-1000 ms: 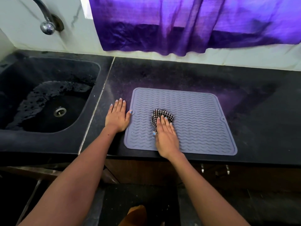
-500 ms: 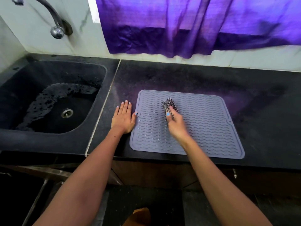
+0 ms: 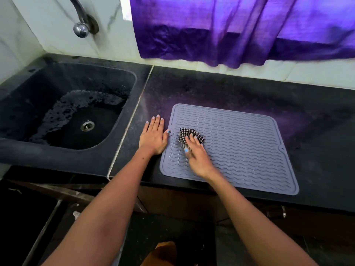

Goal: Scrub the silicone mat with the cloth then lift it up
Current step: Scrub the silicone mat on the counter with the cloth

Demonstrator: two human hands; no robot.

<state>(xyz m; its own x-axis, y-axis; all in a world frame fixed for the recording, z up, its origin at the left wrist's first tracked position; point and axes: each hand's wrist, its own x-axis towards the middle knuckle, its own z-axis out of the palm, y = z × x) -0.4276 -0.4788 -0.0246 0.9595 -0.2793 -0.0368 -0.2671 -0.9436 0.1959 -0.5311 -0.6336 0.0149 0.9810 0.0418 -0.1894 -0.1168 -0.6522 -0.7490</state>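
On a black counter (image 3: 240, 89) beside a sink (image 3: 123, 73), a grey mat (image 3: 249, 146) lies flat. A checked cloth (image 3: 189, 134) is pressed onto its left part by the right hand (image 3: 197, 156), fingers straight. The left hand (image 3: 153, 136) is laid flat beside the mat, thumb touching its edge.

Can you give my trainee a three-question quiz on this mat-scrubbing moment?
1. True or false: the silicone mat is already lifted off the countertop.
2. The checked cloth is under which hand? A) left hand B) right hand
3. What lies left of the countertop?

Key: 1. False, it lies flat. 2. B; the left hand rests flat beside the mat, thumb on its edge. 3. The sink.
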